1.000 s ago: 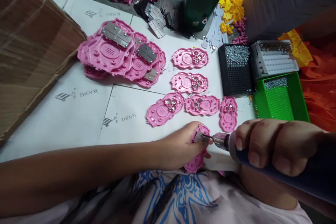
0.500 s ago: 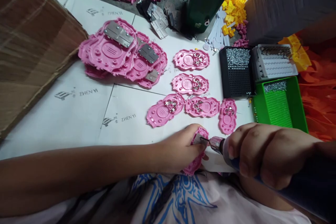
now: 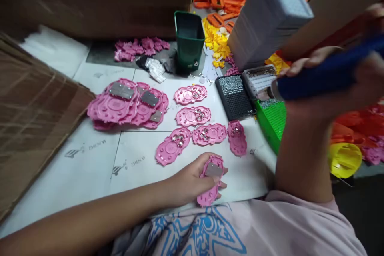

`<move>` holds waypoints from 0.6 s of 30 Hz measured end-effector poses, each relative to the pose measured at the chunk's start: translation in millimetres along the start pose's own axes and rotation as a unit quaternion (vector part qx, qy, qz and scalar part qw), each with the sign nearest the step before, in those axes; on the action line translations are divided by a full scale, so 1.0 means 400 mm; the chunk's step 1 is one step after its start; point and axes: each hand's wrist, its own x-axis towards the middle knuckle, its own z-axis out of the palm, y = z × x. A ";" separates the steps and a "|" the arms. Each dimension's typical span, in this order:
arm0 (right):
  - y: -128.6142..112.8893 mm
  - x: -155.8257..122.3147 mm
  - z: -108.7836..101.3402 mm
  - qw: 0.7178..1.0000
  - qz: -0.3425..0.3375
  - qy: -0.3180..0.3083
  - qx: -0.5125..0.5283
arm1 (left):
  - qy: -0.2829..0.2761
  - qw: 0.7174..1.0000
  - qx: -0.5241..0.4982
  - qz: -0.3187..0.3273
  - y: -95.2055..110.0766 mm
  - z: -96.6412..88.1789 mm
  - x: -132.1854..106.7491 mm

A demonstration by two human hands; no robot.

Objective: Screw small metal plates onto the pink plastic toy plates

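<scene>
My left hand (image 3: 192, 180) grips a pink plastic shell (image 3: 207, 198), thumb on top and fingers beneath, just above the near edge of the table. A grey metal plate (image 3: 214, 169) lies in the upper half of that shell. Raised at the right, my right hand (image 3: 354, 84) is wrapped round a blue electric screwdriver (image 3: 318, 74), blurred by motion. Its front end points left, over the green screw tray (image 3: 271, 126) and the white tray (image 3: 261, 80); the bit cannot be made out. Several pink shells with shiny metal contacts lie in front, among them an upright one (image 3: 237, 140).
Left of centre is a pile of pink shells (image 3: 115, 106) bearing metal plates. A black screw tray (image 3: 235, 98), a dark green bin (image 3: 189, 42) and a tall grey stack (image 3: 264, 20) stand behind. Cardboard boxes (image 3: 39, 124) border the left and back. Orange parts (image 3: 348, 128) lie at right.
My right hand has lifted the screwdriver off the plate and swung it up and right, over the trays. My left hand still holds the pink shell. The camera view has tilted up.
</scene>
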 end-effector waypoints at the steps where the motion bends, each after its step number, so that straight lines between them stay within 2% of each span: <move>1: 0.019 0.027 0.005 0.996 -0.072 0.055 0.022 | 0.001 1.000 -0.005 -0.001 -0.001 -0.002 0.000; 4: 0.083 0.085 0.004 0.994 -0.058 0.087 0.041 | -0.001 1.000 -0.010 -0.007 -0.001 -0.008 -0.001; 9: 0.157 0.106 -0.031 0.996 -0.012 0.061 0.060 | 0.000 1.000 -0.005 -0.024 0.005 -0.012 -0.011; 11: 0.176 0.105 -0.037 0.997 -0.007 0.055 0.059 | 0.001 1.000 0.001 -0.030 0.007 -0.014 -0.014; 16: 0.205 0.101 -0.015 0.991 -0.033 0.123 0.047 | -0.011 0.999 0.003 -0.038 0.002 -0.023 -0.009; 18: 0.206 0.098 -0.007 0.990 -0.031 0.131 0.037 | -0.004 0.999 0.003 -0.049 0.002 -0.021 -0.006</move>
